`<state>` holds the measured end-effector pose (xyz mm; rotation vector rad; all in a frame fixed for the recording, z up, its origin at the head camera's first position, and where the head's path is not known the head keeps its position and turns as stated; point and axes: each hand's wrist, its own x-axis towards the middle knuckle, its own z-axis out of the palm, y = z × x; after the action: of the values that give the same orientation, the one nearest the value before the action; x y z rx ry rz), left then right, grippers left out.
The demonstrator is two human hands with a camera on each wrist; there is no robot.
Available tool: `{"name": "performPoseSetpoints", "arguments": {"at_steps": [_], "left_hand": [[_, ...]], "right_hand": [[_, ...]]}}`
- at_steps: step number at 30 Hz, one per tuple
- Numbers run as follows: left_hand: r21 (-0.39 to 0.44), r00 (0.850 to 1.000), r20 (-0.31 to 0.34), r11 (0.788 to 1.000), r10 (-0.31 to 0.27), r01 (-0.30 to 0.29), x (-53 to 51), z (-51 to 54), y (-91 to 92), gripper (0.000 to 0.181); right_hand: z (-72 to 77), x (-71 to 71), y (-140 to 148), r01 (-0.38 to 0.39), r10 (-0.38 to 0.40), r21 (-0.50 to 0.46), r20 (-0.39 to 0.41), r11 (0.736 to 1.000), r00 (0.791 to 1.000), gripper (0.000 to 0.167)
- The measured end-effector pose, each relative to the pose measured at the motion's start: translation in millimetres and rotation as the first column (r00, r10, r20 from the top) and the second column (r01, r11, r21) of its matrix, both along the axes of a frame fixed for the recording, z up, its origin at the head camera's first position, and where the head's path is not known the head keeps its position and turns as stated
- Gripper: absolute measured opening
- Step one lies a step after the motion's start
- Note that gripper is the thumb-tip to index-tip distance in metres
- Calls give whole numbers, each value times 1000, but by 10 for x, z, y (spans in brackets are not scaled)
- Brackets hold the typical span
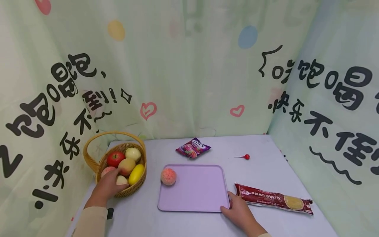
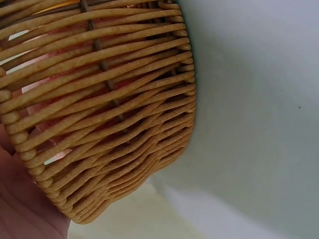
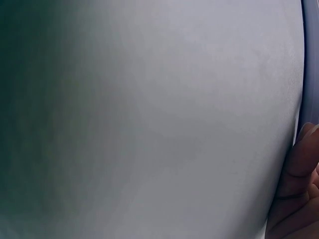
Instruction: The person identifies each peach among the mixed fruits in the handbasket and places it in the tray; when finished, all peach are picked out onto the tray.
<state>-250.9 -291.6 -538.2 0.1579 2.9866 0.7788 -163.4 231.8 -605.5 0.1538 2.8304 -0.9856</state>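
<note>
My left hand (image 1: pixel 109 186) reaches over the near rim of a wicker basket (image 1: pixel 139 189) and touches the fruit inside. Its fingers lie between a pinkish peach (image 1: pixel 107 170) and a pale round fruit (image 1: pixel 121 180); whether they grip either one is hidden. In the left wrist view, the palm is beside the woven wall (image 2: pixel 109 109). My right hand (image 1: pixel 238 210) grips the lower right corner of a lilac tray (image 1: pixel 192 191), thumb by the near edge. Another peach (image 1: pixel 168 176) sits at the tray's upper left. In the right wrist view, fingers (image 3: pixel 299 164) are against the tray's edge.
The basket also holds a red apple (image 1: pixel 115 159), a yellow lemon (image 1: pixel 136 174) and other fruit under its tall handle (image 1: pixel 113 133). A purple snack bag (image 1: pixel 193 148) and a red lollipop (image 1: pixel 246 157) lie behind. A spaghetti pack (image 1: pixel 272 199) lies right of the tray.
</note>
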Motion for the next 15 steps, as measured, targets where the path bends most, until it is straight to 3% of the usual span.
{"name": "performPoseSetpoints", "arguments": {"at_steps": [10,15], "left_hand": [[12,1000,1,1000,-11,11,-3,-38,-24,65],[-18,1000,-2,999,-31,31,-65,-52,-20,61]], "right_hand": [[-2,9,-11,-10,10,13,-5,1000,1000,78],[19,4,-4,-1,1,9,9,1000,1000,79]]}}
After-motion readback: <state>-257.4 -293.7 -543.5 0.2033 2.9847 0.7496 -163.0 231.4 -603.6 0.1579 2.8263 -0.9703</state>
